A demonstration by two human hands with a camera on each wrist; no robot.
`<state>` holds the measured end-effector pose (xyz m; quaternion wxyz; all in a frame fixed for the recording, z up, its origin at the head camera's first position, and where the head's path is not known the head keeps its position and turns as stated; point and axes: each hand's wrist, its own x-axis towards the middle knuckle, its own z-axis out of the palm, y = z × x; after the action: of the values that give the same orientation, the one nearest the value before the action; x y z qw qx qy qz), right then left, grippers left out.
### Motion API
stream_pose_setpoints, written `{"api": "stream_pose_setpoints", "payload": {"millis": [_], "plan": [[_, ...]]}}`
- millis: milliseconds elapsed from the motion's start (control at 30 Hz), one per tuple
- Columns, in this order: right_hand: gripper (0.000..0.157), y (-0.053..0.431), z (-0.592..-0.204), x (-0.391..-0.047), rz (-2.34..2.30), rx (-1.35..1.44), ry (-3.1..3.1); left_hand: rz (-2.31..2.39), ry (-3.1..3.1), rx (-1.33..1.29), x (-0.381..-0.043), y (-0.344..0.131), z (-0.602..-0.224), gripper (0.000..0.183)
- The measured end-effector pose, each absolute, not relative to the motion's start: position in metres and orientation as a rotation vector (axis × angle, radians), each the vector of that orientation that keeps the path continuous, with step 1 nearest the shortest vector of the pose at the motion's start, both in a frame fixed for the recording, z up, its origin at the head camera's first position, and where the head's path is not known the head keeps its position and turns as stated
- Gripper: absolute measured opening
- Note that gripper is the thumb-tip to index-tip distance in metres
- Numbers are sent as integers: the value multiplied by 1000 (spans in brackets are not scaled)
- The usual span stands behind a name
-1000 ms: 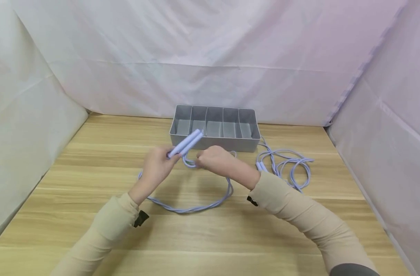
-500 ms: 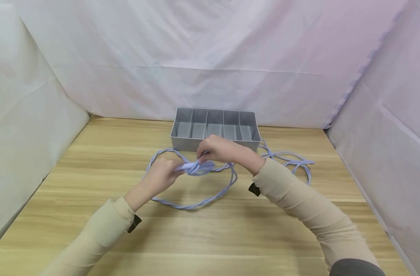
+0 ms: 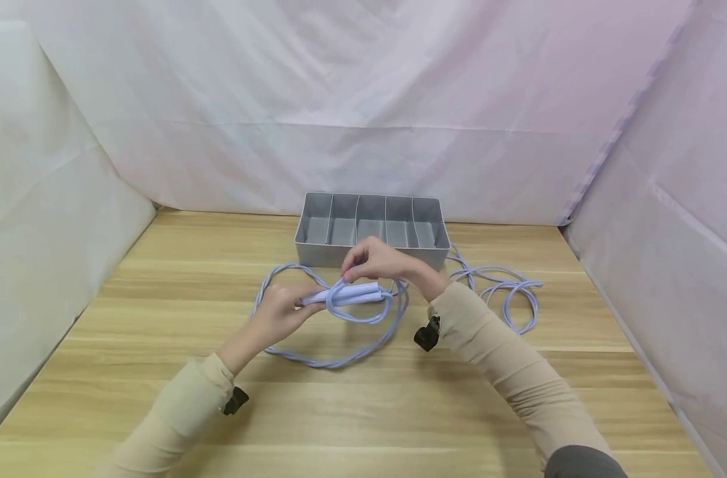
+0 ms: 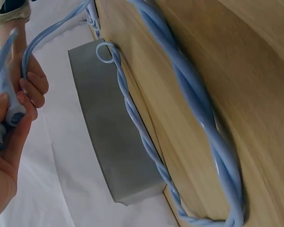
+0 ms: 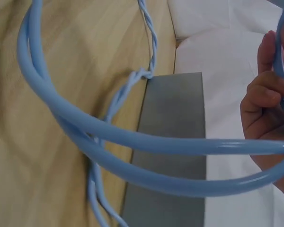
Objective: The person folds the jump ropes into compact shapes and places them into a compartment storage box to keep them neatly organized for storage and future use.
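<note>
Blue handles [image 3: 360,291] point rightward from the left hand [image 3: 281,308] gripping them, beside the right hand [image 3: 375,259], which pinches the cord [image 3: 358,321].

Tray [image 3: 321,255] on table [image 3: 339,425], rope [image 3: 354,293] before it, second rope [image 3: 509,285] to the right, perhaps touching the tray

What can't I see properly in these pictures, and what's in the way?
- Head view: part of the rope on the right, hidden by the right sleeve.
- Left wrist view: the gray tray's insides, hidden by its own wall.
- Left wrist view: the two handles, partly cut off by the left edge.
- Right wrist view: the right hand, cut off by the right edge.
</note>
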<state>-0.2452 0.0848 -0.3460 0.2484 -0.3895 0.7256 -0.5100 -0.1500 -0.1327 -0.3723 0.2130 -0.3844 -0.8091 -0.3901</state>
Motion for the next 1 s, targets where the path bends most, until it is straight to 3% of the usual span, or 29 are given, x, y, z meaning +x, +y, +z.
{"api": "stream_pose_setpoints", "payload": {"millis": [167, 367, 567, 1000], "plan": [[14, 86, -359, -243, -1596, -937, 1943, -1218, -2228, -895, -150, -128, -373, 22], [26, 88, -353, -225, -1709, -1008, 1936, -1193, -2198, -741, -152, -122, -376, 25], [23, 82, -351, -213, -1684, -960, 2047, -1164, -2158, -588, -155, -115, -379, 21], [35, 69, -387, -218, -1800, -824, 2103, -1233, -2184, -323, -166, -105, -377, 23]]}}
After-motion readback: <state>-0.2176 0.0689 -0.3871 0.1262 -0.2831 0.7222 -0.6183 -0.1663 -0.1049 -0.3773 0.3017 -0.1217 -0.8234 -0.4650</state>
